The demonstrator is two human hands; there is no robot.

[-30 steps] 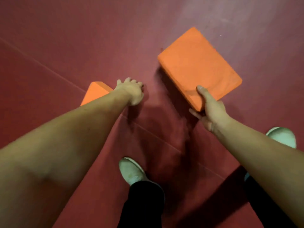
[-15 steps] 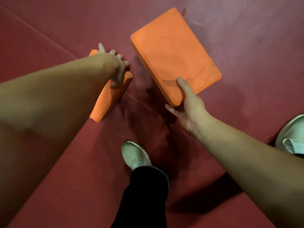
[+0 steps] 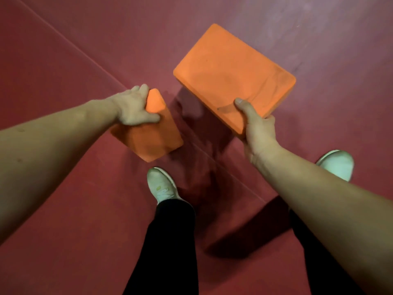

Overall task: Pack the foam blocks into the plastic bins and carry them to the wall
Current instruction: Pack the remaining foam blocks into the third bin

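I hold two orange foam blocks above a dark red floor. My left hand [image 3: 136, 107] grips the upper end of one orange foam block [image 3: 152, 135], which hangs tilted with a corner pointing down toward my left shoe. My right hand [image 3: 256, 124] clamps the near corner of a second orange foam block [image 3: 231, 71], thumb on its broad top face, fingers underneath. That block lies nearly flat and looks larger, being closer to the camera. No plastic bin is in view.
The red floor mat [image 3: 74, 209] has a seam line [image 3: 85, 50] running diagonally from upper left toward lower right. My white shoes, left [image 3: 162, 185] and right [image 3: 337, 163], stand on it below black trouser legs.
My left hand has closed on its block and raised it off the floor, turning it. The right hand has kept its grip and lifted its block nearer the camera.
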